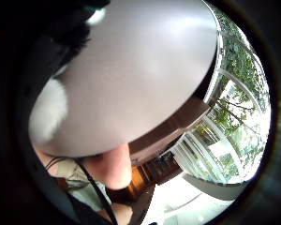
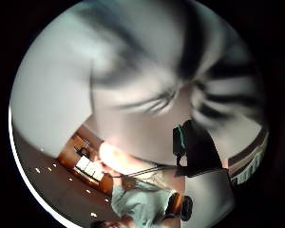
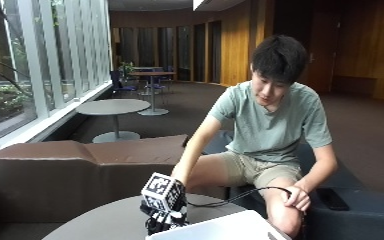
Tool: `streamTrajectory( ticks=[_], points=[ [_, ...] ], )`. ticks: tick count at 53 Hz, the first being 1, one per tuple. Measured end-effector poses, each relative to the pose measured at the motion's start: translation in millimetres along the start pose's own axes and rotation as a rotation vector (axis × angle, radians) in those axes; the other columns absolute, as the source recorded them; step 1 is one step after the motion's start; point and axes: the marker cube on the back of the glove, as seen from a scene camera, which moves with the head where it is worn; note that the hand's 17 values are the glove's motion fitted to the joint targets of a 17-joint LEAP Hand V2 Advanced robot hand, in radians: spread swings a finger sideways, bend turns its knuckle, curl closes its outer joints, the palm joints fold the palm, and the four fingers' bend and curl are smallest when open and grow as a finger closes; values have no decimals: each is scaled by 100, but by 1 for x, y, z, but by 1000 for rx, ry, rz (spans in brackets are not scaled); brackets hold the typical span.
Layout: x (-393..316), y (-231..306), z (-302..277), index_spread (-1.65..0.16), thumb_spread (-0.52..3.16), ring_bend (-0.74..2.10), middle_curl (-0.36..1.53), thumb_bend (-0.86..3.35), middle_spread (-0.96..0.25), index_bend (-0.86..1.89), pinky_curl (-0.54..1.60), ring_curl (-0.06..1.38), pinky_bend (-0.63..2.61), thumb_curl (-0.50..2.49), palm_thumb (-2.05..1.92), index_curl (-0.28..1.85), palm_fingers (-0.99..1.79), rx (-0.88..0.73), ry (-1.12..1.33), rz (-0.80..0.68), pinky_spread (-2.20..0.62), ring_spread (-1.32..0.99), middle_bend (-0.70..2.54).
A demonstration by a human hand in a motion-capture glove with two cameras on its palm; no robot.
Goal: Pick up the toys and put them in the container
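One gloved right hand (image 3: 160, 220) reaches down onto the round grey table (image 3: 105, 220) just beside the white container (image 3: 225, 227), its fingers hidden so the grip cannot be told, with a white, dark-striped toy (image 2: 147, 71) close against its palm.

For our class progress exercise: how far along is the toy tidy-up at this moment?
Done: nothing shows as done; the white container hides its inside. In hand: the gloved right hand is down at the table beside the container, with a black-and-white striped toy close to its palm; whether it is held, I cannot tell. Left: putting that toy into the container.
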Motion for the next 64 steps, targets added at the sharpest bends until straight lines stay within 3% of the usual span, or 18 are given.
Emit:
streamTrajectory(
  ticks=[3,5,8,9,10,11,13,14,16,18,19,20,38,49,55,64],
  points=[
    [1,-7,1,-22,139,29,49,3,-8,14,34,40,76,46,37,34,1,162,-24,40,-6,-13,16],
    [-3,-15,-11,-24,141,40,52,4,-12,27,31,41,72,46,38,37,45,190,-53,87,-11,-19,28],
    [-2,-19,-17,-26,132,54,52,6,-16,23,29,40,76,51,48,36,78,188,-93,146,-19,-25,31],
    [0,-20,-17,-25,139,39,48,4,-14,18,27,34,69,47,40,35,32,188,-98,160,-14,-23,21],
    [3,-19,-15,-26,130,62,57,8,-17,30,36,49,79,53,52,45,78,186,-102,176,-21,-27,34],
    [7,-17,-12,-27,126,58,56,10,-18,33,33,45,78,56,57,44,89,181,-106,192,-22,-29,37],
    [13,-13,-7,-30,121,57,58,10,-20,40,32,45,75,59,60,45,97,165,-106,212,-24,-31,41],
    [15,-11,-8,-29,120,60,56,8,-21,31,33,46,76,58,57,43,81,157,-101,213,-25,-32,35],
    [19,-7,-14,-31,113,64,63,11,-23,51,34,50,74,64,65,53,108,141,-84,211,-26,-35,49],
    [22,-1,-22,-32,113,66,59,13,-27,52,37,52,80,66,69,55,90,137,-66,212,-27,-37,33],
    [24,2,-27,-32,108,69,69,12,-26,61,36,55,74,68,68,61,110,139,-61,212,-27,-37,55],
    [26,6,-33,-33,106,70,69,13,-27,63,36,55,72,69,70,62,112,145,-59,209,-27,-38,58],
    [25,87,-223,-35,73,90,90,16,-29,98,43,71,79,94,74,96,99,351,-111,153,-28,-49,88],
    [-28,132,-354,-34,58,97,98,17,-29,103,48,78,87,106,72,107,91,516,3,130,-28,-52,97],
    [-73,140,-396,-34,52,99,100,17,-28,104,50,81,90,112,70,111,88,578,46,102,-27,-53,100],
    [-120,145,-413,-33,44,102,103,18,-28,107,51,84,93,120,69,116,84,591,70,44,-27,-53,104]
  ],
)
